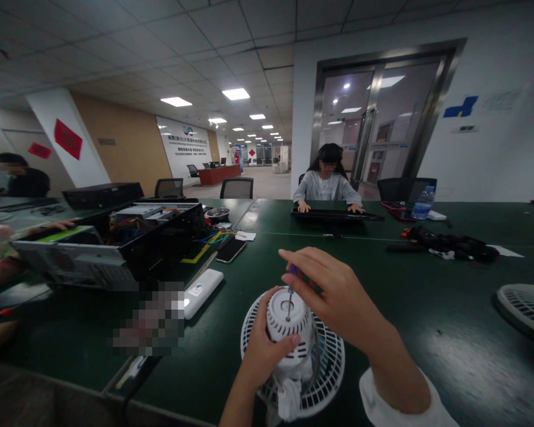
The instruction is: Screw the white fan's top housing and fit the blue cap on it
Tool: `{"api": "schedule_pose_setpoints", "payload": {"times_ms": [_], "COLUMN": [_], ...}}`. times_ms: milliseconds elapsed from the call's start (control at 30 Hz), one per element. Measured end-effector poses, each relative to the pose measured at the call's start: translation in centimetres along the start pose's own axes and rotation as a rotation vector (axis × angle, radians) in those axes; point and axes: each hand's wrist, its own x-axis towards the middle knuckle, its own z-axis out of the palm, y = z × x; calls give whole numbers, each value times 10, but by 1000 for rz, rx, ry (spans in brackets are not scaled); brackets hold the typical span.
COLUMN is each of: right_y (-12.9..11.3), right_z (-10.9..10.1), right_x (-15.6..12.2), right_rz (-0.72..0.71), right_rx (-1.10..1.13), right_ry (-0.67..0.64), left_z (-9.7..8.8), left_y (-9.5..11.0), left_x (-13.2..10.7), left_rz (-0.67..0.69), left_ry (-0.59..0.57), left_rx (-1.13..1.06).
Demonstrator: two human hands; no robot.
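A small white fan lies face down on the dark green table, its round motor housing pointing up. My left hand is wrapped round that housing from the left. My right hand pinches a small screwdriver with a blue handle. Its tip stands upright on the top of the housing. The white grille shows around and below my hands.
An open computer case sits left, with a phone and a white power strip beside it. Another fan grille lies at the right edge. A person works opposite; another person's arm reaches in at left.
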Motion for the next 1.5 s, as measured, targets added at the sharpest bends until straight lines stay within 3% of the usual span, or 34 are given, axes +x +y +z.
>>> {"api": "schedule_pose_setpoints", "payload": {"times_ms": [233, 533, 800, 1067, 1233, 1500], "right_y": [3, 0, -2, -4, -2, -5], "right_z": [5, 1, 6, 4, 10, 8], "right_x": [1, 0, 0, 2, 1, 2], "right_rz": [-10, 7, -4, -82, -89, -54], "right_rx": [-120, -39, -201, -53, -147, -72], "right_ry": [86, -51, 35, 113, 170, 14], "left_z": [-2, -3, 0, -3, -3, 1], "left_y": [-4, -3, -5, -6, -7, -2], "left_x": [1, 1, -1, 0, 1, -1], "left_rz": [-2, -7, -33, 7, -12, -2], "left_ry": [-9, -11, 23, 9, -18, 41], "left_rx": [6, 26, -64, -5, 3, -39]}}
